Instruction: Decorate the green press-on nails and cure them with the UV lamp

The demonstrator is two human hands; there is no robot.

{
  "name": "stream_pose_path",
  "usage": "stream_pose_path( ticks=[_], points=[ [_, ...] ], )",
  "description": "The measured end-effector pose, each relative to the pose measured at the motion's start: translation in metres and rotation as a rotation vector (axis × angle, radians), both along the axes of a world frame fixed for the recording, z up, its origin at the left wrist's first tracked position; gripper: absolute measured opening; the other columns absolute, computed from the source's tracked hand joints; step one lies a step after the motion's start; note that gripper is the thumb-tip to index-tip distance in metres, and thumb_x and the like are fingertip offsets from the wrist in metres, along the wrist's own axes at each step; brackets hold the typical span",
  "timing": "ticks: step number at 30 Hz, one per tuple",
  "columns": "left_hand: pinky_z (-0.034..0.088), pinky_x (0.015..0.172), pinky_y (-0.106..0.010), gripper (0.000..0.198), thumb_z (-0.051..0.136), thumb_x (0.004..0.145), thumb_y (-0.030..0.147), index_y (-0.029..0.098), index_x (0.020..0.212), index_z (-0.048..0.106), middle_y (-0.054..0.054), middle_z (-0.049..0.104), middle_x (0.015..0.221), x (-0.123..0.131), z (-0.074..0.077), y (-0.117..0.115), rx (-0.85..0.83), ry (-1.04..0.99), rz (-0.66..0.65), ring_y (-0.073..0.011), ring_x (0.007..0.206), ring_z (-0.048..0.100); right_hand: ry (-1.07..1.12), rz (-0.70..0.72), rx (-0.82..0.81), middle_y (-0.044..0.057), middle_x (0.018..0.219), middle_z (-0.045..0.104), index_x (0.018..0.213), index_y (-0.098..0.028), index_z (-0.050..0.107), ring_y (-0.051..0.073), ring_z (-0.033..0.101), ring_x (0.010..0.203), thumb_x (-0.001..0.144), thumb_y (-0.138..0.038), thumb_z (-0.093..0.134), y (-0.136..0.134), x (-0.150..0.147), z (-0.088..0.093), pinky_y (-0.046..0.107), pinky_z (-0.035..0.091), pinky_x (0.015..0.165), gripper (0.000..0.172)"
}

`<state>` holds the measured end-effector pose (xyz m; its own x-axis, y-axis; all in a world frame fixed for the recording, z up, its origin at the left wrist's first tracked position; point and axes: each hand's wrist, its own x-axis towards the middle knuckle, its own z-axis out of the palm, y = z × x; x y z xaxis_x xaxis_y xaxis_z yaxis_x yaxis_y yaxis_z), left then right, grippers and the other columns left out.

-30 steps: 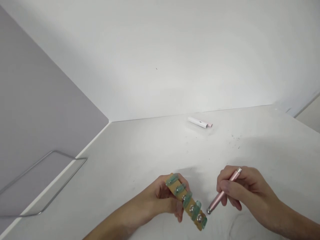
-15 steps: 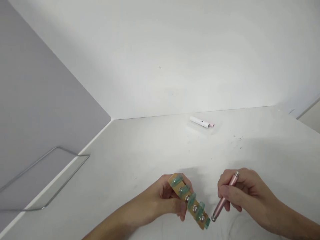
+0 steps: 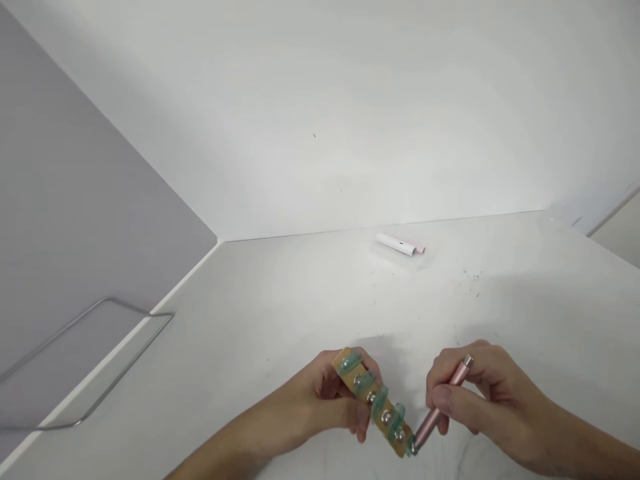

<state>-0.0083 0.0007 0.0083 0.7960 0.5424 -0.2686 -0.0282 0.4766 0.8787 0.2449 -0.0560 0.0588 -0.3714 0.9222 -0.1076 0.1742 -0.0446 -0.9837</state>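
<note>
Left hand [image 3: 327,403] grips the studded strip [image 3: 373,400], right hand [image 3: 480,400] fingers pinch a pink pen [image 3: 426,427], tip touching the end stud; next wants steadiness

Both forearms reach forward; the left grip [image 3: 330,400] curls closed, the right grip [image 3: 477,399] pinches just beside it.

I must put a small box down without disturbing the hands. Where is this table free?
Bare: the table between the white tube and the hands, and its left part beside the wire frame. Crowded: the near edge, where the left hand holds the wooden strip and the right hand holds the pink pen at its end.
</note>
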Motion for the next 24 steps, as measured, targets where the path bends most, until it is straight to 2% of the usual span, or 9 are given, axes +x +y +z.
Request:
stream_pose_path(
  ticks=[4, 7, 10, 15, 17, 21, 24],
  points=[
    [0.050, 0.067, -0.026, 0.019, 0.075, 0.078, 0.014, 0.012, 0.093, 0.064, -0.005, 0.067, 0.075, 0.002, 0.007, 0.000, -0.002, 0.024, -0.006, -0.0141, 0.066, 0.061, -0.003, 0.023, 0.009, 0.004, 0.069, 0.074, 0.071, -0.021, 0.066, 0.018, 0.069, 0.067, 0.091, -0.026, 0.059, 0.000, -0.001, 0.004, 0.027, 0.054, 0.061, 0.021],
    [0.050, 0.067, -0.026, 0.019, 0.075, 0.078, 0.013, 0.013, 0.093, 0.064, -0.005, 0.067, 0.075, 0.003, 0.009, -0.001, -0.001, 0.012, -0.008, -0.0143, 0.066, 0.061, -0.011, -0.022, 0.029, 0.003, 0.064, 0.072, 0.068, -0.021, 0.065, 0.016, 0.065, 0.060, 0.089, -0.024, 0.059, 0.001, -0.002, 0.002, 0.025, 0.048, 0.054, 0.022],
    [0.050, 0.067, -0.025, 0.019, 0.075, 0.078, 0.013, 0.012, 0.093, 0.064, -0.005, 0.067, 0.077, 0.002, 0.005, -0.003, 0.009, 0.031, -0.005, -0.0142, 0.067, 0.061, -0.047, -0.104, 0.050, 0.001, 0.059, 0.067, 0.065, -0.020, 0.065, 0.012, 0.055, 0.051, 0.088, -0.022, 0.057, 0.004, -0.002, -0.005, 0.024, 0.037, 0.046, 0.024],
    [0.050, 0.066, -0.024, 0.019, 0.076, 0.080, 0.013, 0.012, 0.096, 0.066, -0.006, 0.068, 0.076, -0.001, -0.006, -0.003, 0.016, -0.033, 0.001, -0.0145, 0.067, 0.062, -0.060, -0.100, 0.040, 0.002, 0.060, 0.067, 0.064, -0.019, 0.066, 0.011, 0.051, 0.048, 0.086, -0.023, 0.056, 0.005, -0.001, -0.008, 0.024, 0.035, 0.044, 0.025],
    [0.050, 0.066, -0.024, 0.019, 0.076, 0.081, 0.013, 0.012, 0.097, 0.066, -0.005, 0.068, 0.076, 0.000, -0.005, -0.002, 0.016, -0.045, 0.000, -0.0141, 0.068, 0.062, -0.090, -0.080, 0.026, 0.001, 0.059, 0.067, 0.063, -0.019, 0.064, 0.012, 0.054, 0.050, 0.086, -0.023, 0.056, 0.004, -0.001, -0.005, 0.024, 0.036, 0.045, 0.025],
    [0.051, 0.068, -0.025, 0.017, 0.076, 0.081, 0.014, 0.011, 0.094, 0.065, -0.005, 0.067, 0.077, 0.002, 0.003, -0.001, 0.001, -0.004, -0.009, -0.0133, 0.068, 0.060, -0.072, -0.028, 0.017, 0.002, 0.063, 0.072, 0.067, -0.021, 0.065, 0.016, 0.065, 0.060, 0.088, -0.022, 0.059, 0.001, -0.001, -0.001, 0.024, 0.045, 0.052, 0.022],
    [0.051, 0.068, -0.026, 0.019, 0.077, 0.081, 0.015, 0.012, 0.095, 0.065, -0.006, 0.067, 0.078, 0.001, 0.004, -0.001, 0.002, 0.001, -0.012, -0.0138, 0.068, 0.060, -0.034, 0.004, 0.041, 0.002, 0.066, 0.074, 0.069, -0.021, 0.066, 0.016, 0.067, 0.062, 0.089, -0.021, 0.060, 0.001, 0.001, -0.003, 0.024, 0.047, 0.054, 0.021]
  ],
)
